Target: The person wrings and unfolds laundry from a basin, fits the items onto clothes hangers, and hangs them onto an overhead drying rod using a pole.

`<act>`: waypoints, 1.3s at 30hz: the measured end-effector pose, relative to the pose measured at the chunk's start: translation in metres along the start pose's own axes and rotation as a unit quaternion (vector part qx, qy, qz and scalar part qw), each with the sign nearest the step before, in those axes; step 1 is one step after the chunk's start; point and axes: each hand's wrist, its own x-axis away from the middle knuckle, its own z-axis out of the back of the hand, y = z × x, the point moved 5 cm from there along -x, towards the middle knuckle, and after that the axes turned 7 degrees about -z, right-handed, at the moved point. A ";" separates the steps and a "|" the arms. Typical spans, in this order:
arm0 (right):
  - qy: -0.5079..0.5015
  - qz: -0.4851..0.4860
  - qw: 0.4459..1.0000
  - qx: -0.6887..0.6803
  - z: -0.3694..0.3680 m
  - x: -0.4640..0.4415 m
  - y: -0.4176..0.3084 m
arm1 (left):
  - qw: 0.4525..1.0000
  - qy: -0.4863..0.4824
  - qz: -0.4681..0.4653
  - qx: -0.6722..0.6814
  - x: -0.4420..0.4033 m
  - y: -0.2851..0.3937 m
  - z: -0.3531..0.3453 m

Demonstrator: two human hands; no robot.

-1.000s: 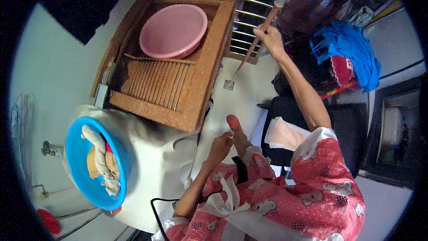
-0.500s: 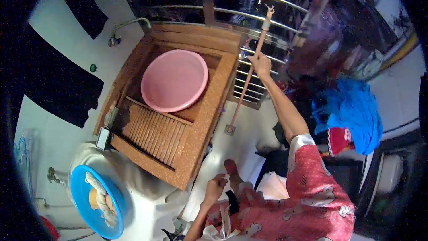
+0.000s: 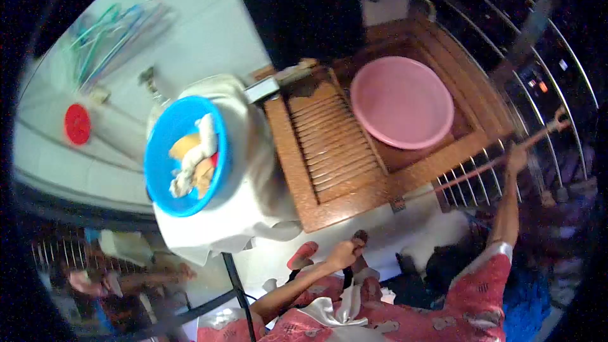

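My right hand (image 3: 516, 158) is closed around a long pinkish clothes pole (image 3: 472, 174) with a forked tip, held out at arm's length beside the window bars. The tip points up and right; the lower end reaches towards the floor at the washstand's edge. My left hand (image 3: 342, 254) hangs in front of my body with its fingers curled in, and nothing shows in it. A pink basin (image 3: 402, 102) sits in the sink of the brown stone washstand (image 3: 345, 209), next to its ribbed washboard. Neither hand touches the basin.
A blue basin (image 3: 152, 171) with light-coloured cloth items stands on a white-covered surface (image 3: 266, 212) at left. Coloured hangers (image 3: 107, 41) and a tap (image 3: 149, 79) are on the wall. Metal bars line the window at right. Blue cloth (image 3: 525, 297) hangs at lower right.
The view has swung left, so the washstand and basins appear further right. My right hand still grips the pole, which now lies at a flatter slant. My left hand stays low near my body.
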 end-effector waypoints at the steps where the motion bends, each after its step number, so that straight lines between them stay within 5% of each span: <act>1: -0.020 0.048 0.993 -0.108 -0.026 -0.008 0.022 | 1.000 -0.010 0.020 -0.016 0.001 0.025 0.014; 2: -0.081 0.043 0.986 -0.138 -0.003 0.001 0.010 | 0.999 -0.025 0.036 -0.032 0.000 0.039 0.023; 3: 0.132 0.163 0.973 -0.098 -0.024 -0.007 0.021 | 0.999 -0.015 0.033 -0.027 -0.001 0.039 0.026; 7: -0.084 -0.005 0.996 0.044 -0.013 0.000 0.022 | 0.999 0.040 -0.031 0.016 -0.001 0.030 0.040; 9: 0.022 -0.119 0.987 -0.102 0.016 0.033 0.017 | 0.989 0.111 -0.094 0.015 -0.001 0.028 0.051; 11: 0.005 -0.100 0.973 -0.208 0.004 0.061 0.024 | 0.961 0.215 -0.171 -0.027 0.000 0.027 0.070; 13: -0.036 -0.025 0.956 -0.289 0.002 0.122 0.007 | 0.979 0.156 -0.131 0.015 0.015 0.068 0.114; 17: -0.268 -0.091 0.783 -0.554 0.054 0.288 -0.123 | 0.928 0.244 -0.281 0.022 0.068 0.142 0.212; 19: -0.328 0.022 0.771 -0.545 0.108 0.351 -0.211 | 0.895 0.283 -0.311 0.146 0.104 0.172 0.253; 22: -0.323 0.249 0.793 -0.453 0.238 0.412 -0.337 | 0.881 0.309 -0.337 0.121 0.139 0.159 0.292; 23: -0.433 0.181 0.704 -0.533 0.251 0.429 -0.366 | 0.882 0.311 -0.337 0.108 0.153 0.152 0.301; 27: -0.413 0.326 0.640 -0.560 0.329 0.486 -0.466 | 0.904 0.294 -0.307 0.043 0.202 0.099 0.324; 31: -0.240 0.579 0.638 -0.448 0.347 0.552 -0.539 | 0.911 0.319 -0.262 -0.014 0.244 0.047 0.358; 34: -0.206 0.619 0.670 -0.353 0.333 0.584 -0.576 | 0.918 0.346 -0.186 0.049 0.269 0.023 0.394; 39: -0.252 0.514 0.776 -0.266 0.297 0.615 -0.608 | 0.882 0.439 -0.171 -0.016 0.272 -0.016 0.425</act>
